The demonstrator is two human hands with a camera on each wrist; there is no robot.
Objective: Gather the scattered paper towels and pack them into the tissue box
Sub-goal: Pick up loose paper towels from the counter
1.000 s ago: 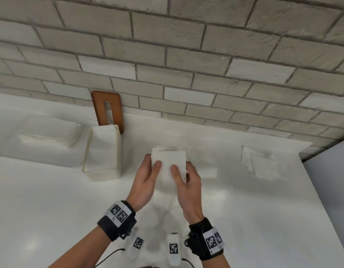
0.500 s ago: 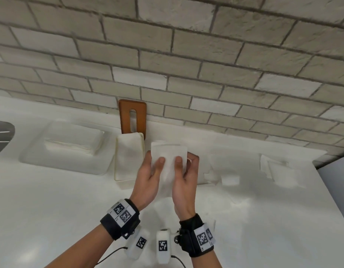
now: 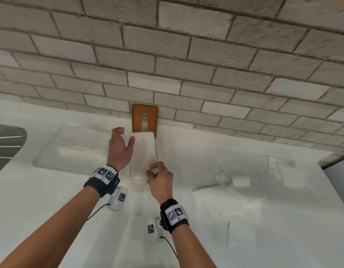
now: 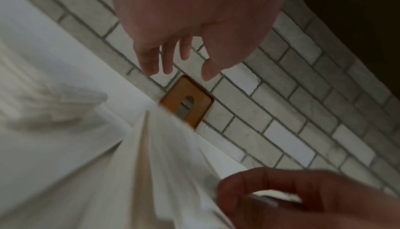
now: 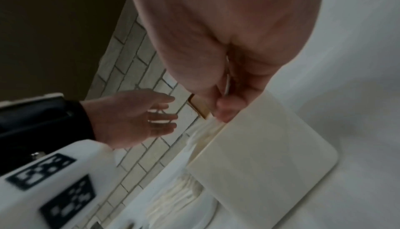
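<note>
The cream tissue box stands open on the white counter below the brick wall. A folded stack of white paper towels lies in its mouth. My right hand pinches the stack's near end at the box's near rim. In the right wrist view the right hand holds the towels' edge above the box's side wall. My left hand hovers over the far left corner of the box with spread fingers and holds nothing. The left wrist view also shows the left hand empty.
A brown wooden lid with a slot leans on the wall behind the box. A white tray with more towels sits to the left. Loose paper towels and another towel pile lie to the right. A dark object is at the left edge.
Both hands carried the towel stack from mid-air in front of me onto the tissue box. The left hand has let go and opened; the right still pinches it.
</note>
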